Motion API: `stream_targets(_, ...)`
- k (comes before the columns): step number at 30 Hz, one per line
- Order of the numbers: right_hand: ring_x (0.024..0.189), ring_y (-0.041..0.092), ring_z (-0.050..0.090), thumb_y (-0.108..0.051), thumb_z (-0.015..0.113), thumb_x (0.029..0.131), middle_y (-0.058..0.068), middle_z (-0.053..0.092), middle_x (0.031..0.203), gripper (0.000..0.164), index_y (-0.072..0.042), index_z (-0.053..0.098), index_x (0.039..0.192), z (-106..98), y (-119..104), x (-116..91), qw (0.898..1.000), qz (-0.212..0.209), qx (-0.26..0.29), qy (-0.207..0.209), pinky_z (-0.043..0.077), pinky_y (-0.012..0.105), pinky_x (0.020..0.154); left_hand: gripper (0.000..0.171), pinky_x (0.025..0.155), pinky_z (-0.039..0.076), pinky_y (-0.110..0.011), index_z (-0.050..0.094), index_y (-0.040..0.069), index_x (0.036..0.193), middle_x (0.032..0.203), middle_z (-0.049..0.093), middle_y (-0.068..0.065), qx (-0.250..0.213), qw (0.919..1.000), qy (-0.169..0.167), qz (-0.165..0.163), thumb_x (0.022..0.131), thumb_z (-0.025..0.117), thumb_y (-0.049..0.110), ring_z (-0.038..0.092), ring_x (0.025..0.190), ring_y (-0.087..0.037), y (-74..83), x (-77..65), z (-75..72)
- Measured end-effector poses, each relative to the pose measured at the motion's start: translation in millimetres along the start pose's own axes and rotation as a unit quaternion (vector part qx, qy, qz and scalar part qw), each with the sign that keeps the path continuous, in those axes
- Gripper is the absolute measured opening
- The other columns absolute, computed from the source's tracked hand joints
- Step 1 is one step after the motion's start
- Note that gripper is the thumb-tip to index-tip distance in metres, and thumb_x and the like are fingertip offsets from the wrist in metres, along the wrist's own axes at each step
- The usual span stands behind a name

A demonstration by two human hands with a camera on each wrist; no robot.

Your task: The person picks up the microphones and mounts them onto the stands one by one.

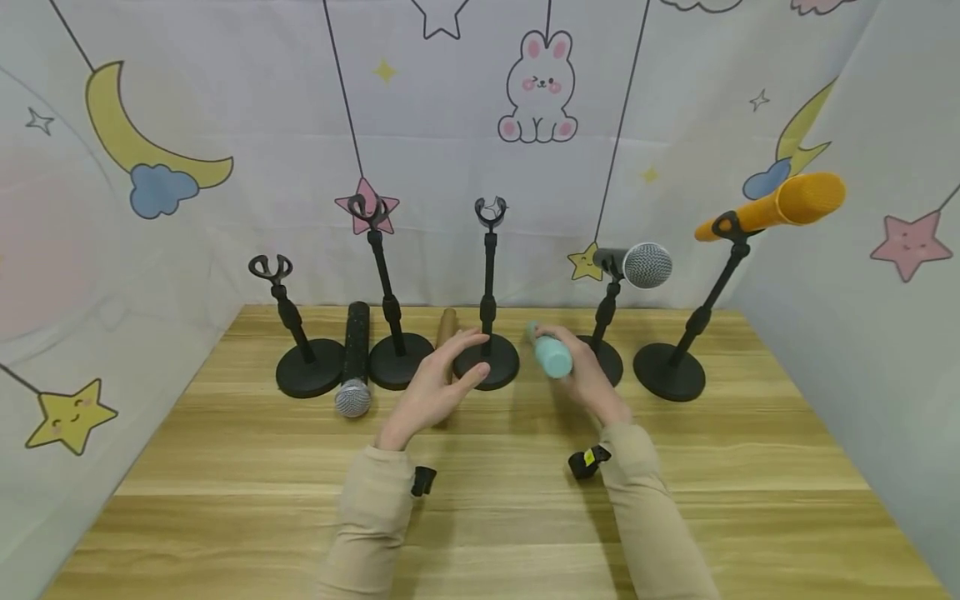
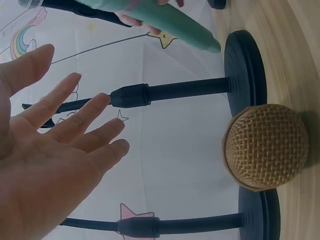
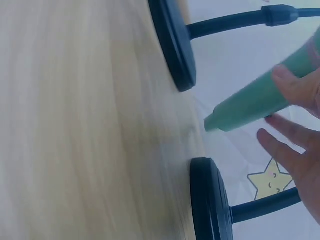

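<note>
My right hand point(image 1: 588, 379) grips a teal microphone point(image 1: 553, 358), held tilted above the table. In the right wrist view the thumb and fingers of this hand point(image 3: 305, 150) wrap the teal body point(image 3: 252, 102), whose narrow tail end points down. My left hand point(image 1: 435, 385) hangs with fingers spread and nothing in them, in front of the middle microphone stand point(image 1: 489, 275). That stand's clip is bare. Under the left hand lies a brown microphone point(image 1: 447, 322), mostly hidden in the head view; its woven gold head point(image 2: 267, 147) shows in the left wrist view.
Left of the middle, two bare stands point(image 1: 307, 367) point(image 1: 397, 354) flank a lying black microphone point(image 1: 356, 350). To the right, one stand carries a silver-headed microphone point(image 1: 647, 265), another an orange microphone point(image 1: 795, 202). A printed curtain point(image 1: 285, 100) hangs behind the wooden table point(image 1: 510, 517).
</note>
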State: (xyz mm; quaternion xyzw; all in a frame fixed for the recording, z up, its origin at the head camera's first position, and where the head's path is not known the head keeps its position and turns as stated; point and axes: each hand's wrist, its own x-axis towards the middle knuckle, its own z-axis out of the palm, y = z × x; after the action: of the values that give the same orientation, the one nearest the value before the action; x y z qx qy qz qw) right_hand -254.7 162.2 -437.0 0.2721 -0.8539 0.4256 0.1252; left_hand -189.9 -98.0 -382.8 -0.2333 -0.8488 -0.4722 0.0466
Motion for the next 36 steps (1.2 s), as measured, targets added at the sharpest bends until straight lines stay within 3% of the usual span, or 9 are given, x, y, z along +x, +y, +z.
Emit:
stream_targets(4, 0.127, 0.043, 0.058, 0.007, 0.065, 0.093, 0.026, 0.062, 0.133, 0.040, 0.004, 0.057, 0.132, 2.1, -2.6, -1.3, 0.998, 0.013, 0.008, 0.062, 0.045, 0.058, 0.107, 0.046, 0.120, 0.029, -0.058, 0.053, 0.008, 0.144, 0.158, 0.043, -0.017, -0.008, 0.9999, -0.005, -0.005, 0.102, 0.061, 0.023, 0.031, 0.152, -0.038, -0.6, 2.2, 6.3)
stream_targets(6, 0.124, 0.042, 0.061, -0.003, 0.066, 0.096, 0.025, 0.064, 0.132, 0.038, 0.003, 0.058, 0.133, 2.3, -4.3, -2.4, 0.995, 0.025, 0.023, 0.092, 0.048, 0.056, 0.105, 0.046, 0.115, 0.039, -0.058, 0.052, 0.009, 0.146, 0.159, 0.041, -0.018, -0.018, 0.9997, -0.016, -0.008, 0.103, 0.060, 0.024, 0.033, 0.151, -0.038, -0.5, 3.9, 10.8)
stream_targets(10, 0.119, 0.042, 0.064, -0.006, 0.064, 0.098, 0.024, 0.065, 0.128, 0.035, 0.003, 0.059, 0.131, 1.1, -8.7, -3.8, 0.986, 0.040, 0.061, 0.147, 0.050, 0.055, 0.103, 0.047, 0.114, 0.039, -0.058, 0.050, 0.011, 0.147, 0.161, 0.038, -0.016, -0.035, 0.9989, -0.027, -0.016, 0.103, 0.059, 0.026, 0.029, 0.153, -0.038, 0.3, 7.5, 20.9)
stream_targets(15, 0.111, 0.045, 0.065, 0.004, 0.059, 0.098, 0.029, 0.063, 0.119, 0.036, 0.009, 0.047, 0.132, 0.0, -15.5, -4.0, 0.977, 0.034, 0.090, 0.190, 0.051, 0.052, 0.102, 0.050, 0.120, 0.029, -0.059, 0.048, 0.008, 0.148, 0.158, 0.043, -0.017, -0.041, 0.9990, 0.014, -0.012, 0.102, 0.061, 0.022, 0.030, 0.152, -0.039, 2.2, 11.5, 34.9)
stream_targets(18, 0.097, 0.040, 0.068, 0.010, 0.053, 0.097, 0.033, 0.064, 0.108, 0.039, 0.013, 0.039, 0.134, -1.8, -21.8, -4.8, 0.974, 0.032, 0.098, 0.202, 0.056, 0.040, 0.092, 0.052, 0.120, 0.031, -0.057, 0.045, 0.007, 0.150, 0.157, 0.043, -0.017, -0.069, 0.9965, 0.044, -0.017, 0.102, 0.060, 0.021, 0.036, 0.149, -0.037, 5.0, 14.5, 43.1)
stream_targets(23, 0.069, 0.015, 0.059, 0.007, 0.050, 0.099, 0.028, 0.060, 0.084, 0.036, 0.018, 0.039, 0.132, -9.7, -46.2, -7.4, 0.973, 0.035, 0.100, 0.207, 0.048, 0.019, 0.069, 0.056, 0.122, 0.027, -0.056, 0.038, 0.008, 0.153, 0.159, 0.038, -0.017, -0.150, 0.9826, 0.092, -0.059, 0.103, 0.058, 0.019, 0.031, 0.152, -0.034, 10.5, 22.4, 51.1)
stream_targets(28, 0.051, 0.007, 0.049, 0.006, 0.052, 0.098, 0.018, 0.053, 0.068, 0.025, 0.015, 0.047, 0.121, -11.5, -56.3, -6.8, 0.963, 0.025, 0.147, 0.225, 0.043, 0.021, 0.051, 0.060, 0.124, 0.022, -0.055, 0.030, 0.009, 0.156, 0.163, 0.028, -0.016, -0.209, 0.9630, 0.132, -0.107, 0.102, 0.057, 0.018, 0.019, 0.157, -0.033, 13.0, 35.0, 51.5)
stream_targets(33, 0.041, 0.001, 0.047, -0.002, 0.057, 0.098, 0.011, 0.051, 0.056, 0.005, -0.005, 0.055, 0.102, -8.6, -56.4, -3.8, 0.948, 0.061, 0.206, 0.234, 0.042, 0.023, 0.041, 0.065, 0.125, 0.021, -0.054, 0.024, 0.008, 0.157, 0.164, 0.024, -0.015, -0.222, 0.9532, 0.154, -0.135, 0.101, 0.056, 0.018, 0.014, 0.158, -0.032, 9.7, 48.7, 49.7)
stream_targets(36, 0.038, 0.005, 0.047, -0.007, 0.062, 0.097, -0.001, 0.052, 0.051, 0.008, -0.007, 0.059, 0.090, -7.1, -55.2, -3.6, 0.943, 0.092, 0.210, 0.239, 0.042, 0.023, 0.042, 0.066, 0.125, 0.021, -0.053, 0.022, 0.009, 0.157, 0.166, 0.022, -0.014, -0.225, 0.9502, 0.154, -0.150, 0.102, 0.055, 0.020, 0.012, 0.159, -0.030, 7.5, 54.2, 48.4)
